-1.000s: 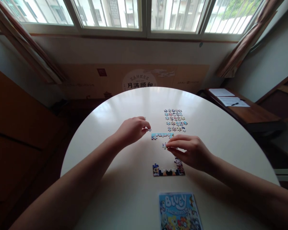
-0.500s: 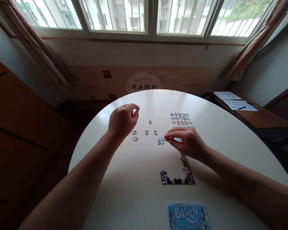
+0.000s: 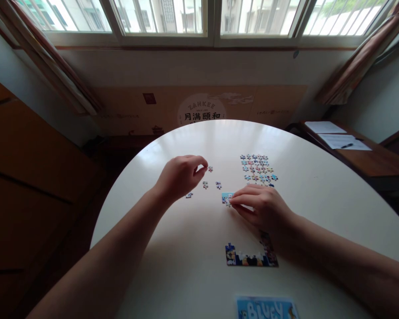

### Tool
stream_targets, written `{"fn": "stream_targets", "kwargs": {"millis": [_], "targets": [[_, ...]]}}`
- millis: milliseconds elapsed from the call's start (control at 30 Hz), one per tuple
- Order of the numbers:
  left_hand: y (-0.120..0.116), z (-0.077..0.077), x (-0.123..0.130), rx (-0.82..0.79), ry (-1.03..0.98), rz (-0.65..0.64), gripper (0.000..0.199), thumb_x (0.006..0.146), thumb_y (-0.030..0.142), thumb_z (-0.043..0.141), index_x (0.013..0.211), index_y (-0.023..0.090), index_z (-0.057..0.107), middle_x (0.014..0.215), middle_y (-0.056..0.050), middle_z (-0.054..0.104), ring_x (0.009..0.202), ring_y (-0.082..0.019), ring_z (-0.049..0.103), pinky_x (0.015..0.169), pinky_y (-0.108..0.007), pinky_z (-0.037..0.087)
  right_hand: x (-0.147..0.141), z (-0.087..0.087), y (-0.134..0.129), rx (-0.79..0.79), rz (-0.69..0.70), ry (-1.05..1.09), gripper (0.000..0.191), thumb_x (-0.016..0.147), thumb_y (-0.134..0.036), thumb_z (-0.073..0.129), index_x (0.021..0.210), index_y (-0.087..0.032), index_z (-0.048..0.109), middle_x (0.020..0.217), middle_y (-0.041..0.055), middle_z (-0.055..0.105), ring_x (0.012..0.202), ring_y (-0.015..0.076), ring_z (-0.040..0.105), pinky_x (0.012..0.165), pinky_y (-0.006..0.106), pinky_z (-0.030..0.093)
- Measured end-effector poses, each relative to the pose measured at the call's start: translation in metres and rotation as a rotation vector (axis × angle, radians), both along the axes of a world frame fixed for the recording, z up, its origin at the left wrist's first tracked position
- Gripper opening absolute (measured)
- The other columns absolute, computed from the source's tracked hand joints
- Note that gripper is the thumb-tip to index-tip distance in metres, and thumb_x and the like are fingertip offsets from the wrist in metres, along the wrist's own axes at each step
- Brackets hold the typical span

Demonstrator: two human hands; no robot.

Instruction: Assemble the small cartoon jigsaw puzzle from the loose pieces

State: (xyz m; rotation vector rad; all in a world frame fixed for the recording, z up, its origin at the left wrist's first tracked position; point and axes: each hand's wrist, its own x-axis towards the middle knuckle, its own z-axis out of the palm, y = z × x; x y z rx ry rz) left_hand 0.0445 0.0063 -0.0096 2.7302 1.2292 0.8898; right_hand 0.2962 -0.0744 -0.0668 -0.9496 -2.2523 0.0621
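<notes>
My right hand pinches a small puzzle piece at the lower edge of a light-blue joined section. Thumb and forefinger of my left hand are pressed together just left of a loose piece; whatever they hold, if anything, is too small to name. Two more loose pieces lie between the hands, and another is partly under my left hand. Closer to me is a joined puzzle border, its right side partly covered by my right hand and forearm.
Rows of loose pieces lie behind my right hand on the round white table. A blue Bluey box or card is at the near edge of view. Papers and a pen rest on a wooden desk at right.
My left hand has moved right and slightly down, closer to the loose piece. My right hand has shifted its piece to the lower edge of the blue section. The view has tilted slightly.
</notes>
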Motion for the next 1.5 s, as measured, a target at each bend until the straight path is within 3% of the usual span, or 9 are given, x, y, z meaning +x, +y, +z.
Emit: {"fn": "stream_targets", "kwargs": {"millis": [167, 333, 567, 1100, 1367, 1500], "targets": [[-0.005, -0.012, 0.011, -0.135, 0.109, -0.242, 0.014, 0.089, 0.019, 0.063, 0.087, 0.022, 0.077, 0.083, 0.0, 0.076, 0.071, -0.015, 0.067, 0.063, -0.026, 0.047, -0.002, 0.001, -0.001, 0.005, 0.019, 0.006, 0.011, 0.09, -0.021, 0.066, 0.091, -0.025, 0.076, 0.094, -0.0017, 0.08, 0.081, 0.0173, 0.072, 0.073, 0.032, 0.056], [-0.007, -0.017, 0.014, -0.201, 0.145, -0.358, 0.029, 0.086, 0.009, 0.059, 0.09, 0.027, 0.08, 0.087, 0.002, 0.078, 0.073, -0.014, 0.069, 0.065, -0.025, 0.049, -0.004, 0.003, -0.001, -0.001, 0.015, -0.001, 0.011, 0.091, -0.021, 0.067, 0.091, -0.025, 0.077, 0.094, -0.0021, 0.079, 0.08, 0.0176, 0.071, 0.072, 0.032, 0.056], [-0.009, -0.018, 0.018, -0.267, 0.213, -0.393, 0.043, 0.078, 0.002, 0.055, 0.09, 0.033, 0.082, 0.084, 0.003, 0.077, 0.064, -0.011, 0.063, 0.06, -0.023, 0.044, -0.006, 0.003, -0.001, -0.035, 0.032, -0.015, 0.012, 0.092, -0.024, 0.065, 0.092, -0.026, 0.077, 0.093, -0.0016, 0.079, 0.079, 0.0176, 0.069, 0.072, 0.032, 0.054], [-0.008, -0.022, 0.021, -0.299, 0.225, -0.397, 0.04, 0.076, 0.004, 0.057, 0.088, 0.033, 0.082, 0.084, 0.004, 0.077, 0.068, -0.014, 0.065, 0.064, -0.025, 0.047, -0.008, 0.01, -0.002, -0.123, 0.018, -0.127, 0.016, 0.092, -0.02, 0.06, 0.095, -0.023, 0.075, 0.09, 0.0046, 0.072, 0.083, 0.0207, 0.058, 0.08, 0.037, 0.048], [-0.013, -0.019, 0.025, -0.287, 0.264, -0.386, 0.025, 0.08, 0.014, 0.061, 0.087, 0.029, 0.079, 0.083, 0.002, 0.077, 0.071, -0.015, 0.066, 0.063, -0.027, 0.044, -0.007, 0.014, -0.002, -0.191, 0.042, -0.22, 0.019, 0.092, -0.016, 0.055, 0.097, -0.02, 0.072, 0.083, 0.0058, 0.066, 0.082, 0.0214, 0.054, 0.078, 0.036, 0.046], [-0.015, -0.019, 0.026, -0.258, 0.273, -0.386, 0.017, 0.083, 0.021, 0.062, 0.087, 0.027, 0.077, 0.083, 0.001, 0.077, 0.071, -0.016, 0.066, 0.064, -0.027, 0.044, 0.006, 0.026, -0.001, -0.099, 0.052, -0.16, 0.027, 0.093, -0.012, 0.05, 0.105, -0.021, 0.073, 0.088, 0.0066, 0.068, 0.083, 0.0215, 0.057, 0.078, 0.038, 0.047]]}}
